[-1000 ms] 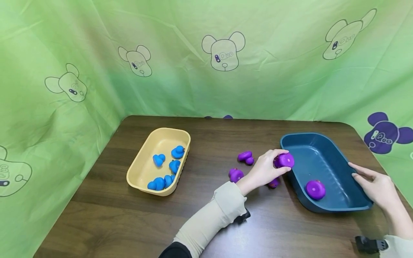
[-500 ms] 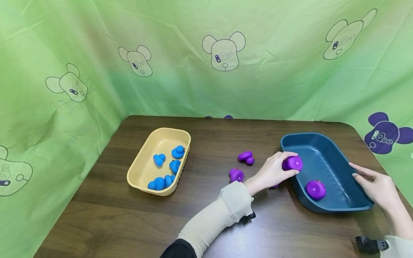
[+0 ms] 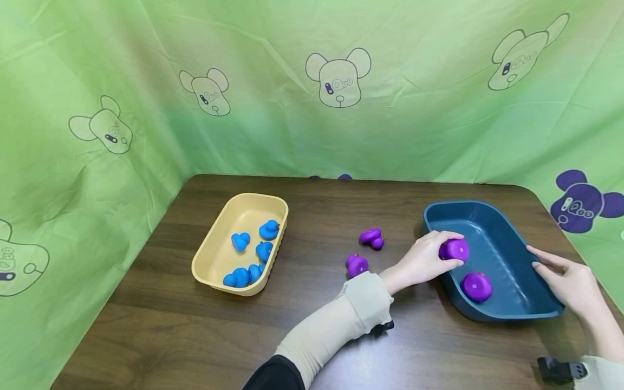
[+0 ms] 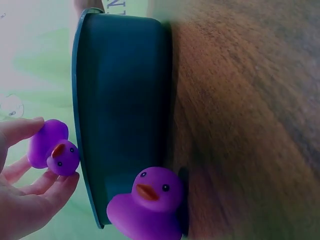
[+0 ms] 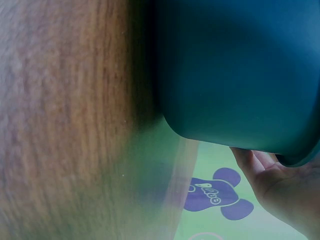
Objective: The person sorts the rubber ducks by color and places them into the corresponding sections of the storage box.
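My left hand (image 3: 429, 257) pinches a purple rubber duck (image 3: 455, 249) between thumb and fingers, just inside the left rim of a blue basin (image 3: 507, 316). In the left wrist view, that duck's orange beak shows, its body held up beside the rim. My right hand (image 3: 567, 279) holds the basin's right rim; the right wrist view shows its fingers partly hidden behind the wall. Another purple duck (image 3: 476, 287) lies in the basin. Close outside the basin's wall, a further purple duck (image 4: 150, 202) sits on the table, hidden by my left hand in the head view.
Two purple ducks, a far one (image 3: 372, 238) and a nearer one (image 3: 357, 265), lie on the wooden table (image 3: 185, 336) left of the basin. A yellow tray (image 3: 207, 260) with several blue ducks (image 3: 269, 230) stands further left. Green cloth hangs behind.
My left hand has carried the purple duck to the right, from the basin's left rim to just inside it. My right hand and the basin have stayed in place.
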A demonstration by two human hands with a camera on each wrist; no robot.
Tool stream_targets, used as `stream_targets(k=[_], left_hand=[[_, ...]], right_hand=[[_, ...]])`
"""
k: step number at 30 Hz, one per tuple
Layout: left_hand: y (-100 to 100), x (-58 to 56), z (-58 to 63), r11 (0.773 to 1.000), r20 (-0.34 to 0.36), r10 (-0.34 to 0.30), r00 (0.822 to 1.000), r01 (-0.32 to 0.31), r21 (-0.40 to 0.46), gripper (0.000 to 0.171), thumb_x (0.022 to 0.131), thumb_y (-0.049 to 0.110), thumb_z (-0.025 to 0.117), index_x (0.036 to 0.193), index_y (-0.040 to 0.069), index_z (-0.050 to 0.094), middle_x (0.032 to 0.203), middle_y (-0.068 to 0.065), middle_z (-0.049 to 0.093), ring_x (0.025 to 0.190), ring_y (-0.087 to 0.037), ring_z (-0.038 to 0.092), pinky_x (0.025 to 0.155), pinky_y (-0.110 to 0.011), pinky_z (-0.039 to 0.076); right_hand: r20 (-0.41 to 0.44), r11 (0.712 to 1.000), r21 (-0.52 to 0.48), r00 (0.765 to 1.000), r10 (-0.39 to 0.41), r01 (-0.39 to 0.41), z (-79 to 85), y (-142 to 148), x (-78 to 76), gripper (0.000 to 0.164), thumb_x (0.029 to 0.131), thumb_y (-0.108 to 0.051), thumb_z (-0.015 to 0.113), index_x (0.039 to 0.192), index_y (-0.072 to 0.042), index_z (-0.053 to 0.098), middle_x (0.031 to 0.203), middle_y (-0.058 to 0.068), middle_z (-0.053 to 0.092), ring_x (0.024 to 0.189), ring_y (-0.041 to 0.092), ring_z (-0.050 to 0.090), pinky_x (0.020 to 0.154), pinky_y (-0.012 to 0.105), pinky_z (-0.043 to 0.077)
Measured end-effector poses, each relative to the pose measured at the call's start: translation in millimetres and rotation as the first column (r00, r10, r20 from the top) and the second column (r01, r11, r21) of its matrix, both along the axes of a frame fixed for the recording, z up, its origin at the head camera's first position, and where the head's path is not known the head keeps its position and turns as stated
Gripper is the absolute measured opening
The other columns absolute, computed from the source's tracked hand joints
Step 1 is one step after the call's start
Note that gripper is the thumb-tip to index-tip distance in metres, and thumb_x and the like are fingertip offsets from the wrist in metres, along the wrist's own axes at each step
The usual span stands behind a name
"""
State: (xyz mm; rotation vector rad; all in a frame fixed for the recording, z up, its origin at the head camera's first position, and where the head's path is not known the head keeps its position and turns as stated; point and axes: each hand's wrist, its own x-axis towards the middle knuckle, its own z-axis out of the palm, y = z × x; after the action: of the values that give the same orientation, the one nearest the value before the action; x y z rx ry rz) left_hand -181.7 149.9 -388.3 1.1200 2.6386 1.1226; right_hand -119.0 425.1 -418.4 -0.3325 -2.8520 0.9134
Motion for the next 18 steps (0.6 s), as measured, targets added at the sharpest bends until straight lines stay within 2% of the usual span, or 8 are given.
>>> stream_targets(k=[2, 5, 8, 12, 15, 18], left_hand=[[2, 0.0, -0.2, 1.000, -0.009, -0.009, 1.000, 0.009, -0.005, 0.044, 0.082, 0.031, 0.063, 0.122, 0.020, 0.050, 0.110, 0.008, 0.054, 0.096, 0.003, 0.045, 0.075, -0.003, 0.030], [5, 0.0, -0.4, 1.000, -0.027, -0.017, 0.999, 0.017, -0.016, 0.044, 0.081, 0.031, 0.063, 0.122, 0.020, 0.051, 0.109, 0.008, 0.054, 0.096, 0.003, 0.044, 0.076, -0.003, 0.029], [7, -0.3, -1.0, 0.999, -0.024, -0.020, 1.000, 0.019, -0.029, 0.044, 0.082, 0.031, 0.063, 0.123, 0.021, 0.050, 0.109, 0.009, 0.054, 0.096, 0.003, 0.044, 0.076, -0.003, 0.029], [11, -1.1, -1.8, 0.999, -0.003, -0.020, 1.000, 0.020, -0.041, 0.045, 0.082, 0.031, 0.062, 0.124, 0.021, 0.049, 0.109, 0.009, 0.053, 0.096, 0.004, 0.044, 0.075, -0.003, 0.030], [12, -1.4, -1.6, 0.998, 0.007, -0.026, 1.000, 0.026, -0.050, 0.045, 0.082, 0.031, 0.062, 0.124, 0.022, 0.049, 0.109, 0.009, 0.053, 0.097, 0.004, 0.044, 0.076, -0.004, 0.030], [14, -1.6, -1.2, 0.998, 0.014, -0.030, 0.999, 0.030, -0.058, 0.046, 0.082, 0.031, 0.062, 0.125, 0.022, 0.048, 0.110, 0.009, 0.053, 0.097, 0.003, 0.043, 0.075, -0.004, 0.030]], right_hand=[[-0.002, 1.000, 0.008, 1.000, 0.002, -0.002, -0.1, 0, -0.1, 0.040, 0.089, -0.030, 0.050, 0.129, -0.029, 0.044, 0.117, 0.030, 0.044, 0.067, -0.027, 0.028, 0.051, 0.008, 0.036], [-0.016, 1.000, 0.019, 1.000, 0.003, -0.003, -0.4, 1, -0.1, 0.039, 0.089, -0.030, 0.051, 0.128, -0.031, 0.045, 0.116, 0.022, 0.048, 0.067, -0.028, 0.028, 0.051, 0.008, 0.036], [-0.021, 1.000, 0.020, 1.000, 0.004, -0.004, -0.6, 1, 0.2, 0.039, 0.089, -0.029, 0.051, 0.127, -0.031, 0.046, 0.114, 0.022, 0.049, 0.067, -0.028, 0.029, 0.051, 0.008, 0.036], [-0.012, 1.000, 0.014, 1.000, 0.006, -0.005, -0.7, 0, 0.4, 0.040, 0.089, -0.029, 0.050, 0.128, -0.029, 0.045, 0.114, 0.032, 0.045, 0.067, -0.027, 0.028, 0.050, 0.008, 0.036], [-0.017, 1.000, 0.014, 1.000, 0.006, -0.006, -0.8, 0, 0.6, 0.039, 0.089, -0.029, 0.051, 0.127, -0.030, 0.046, 0.114, 0.024, 0.049, 0.067, -0.027, 0.028, 0.051, 0.008, 0.036], [-0.014, 1.000, 0.012, 1.000, 0.005, -0.005, -0.9, 0, 0.4, 0.039, 0.089, -0.029, 0.051, 0.128, -0.030, 0.046, 0.114, 0.024, 0.049, 0.067, -0.027, 0.028, 0.051, 0.008, 0.035]])
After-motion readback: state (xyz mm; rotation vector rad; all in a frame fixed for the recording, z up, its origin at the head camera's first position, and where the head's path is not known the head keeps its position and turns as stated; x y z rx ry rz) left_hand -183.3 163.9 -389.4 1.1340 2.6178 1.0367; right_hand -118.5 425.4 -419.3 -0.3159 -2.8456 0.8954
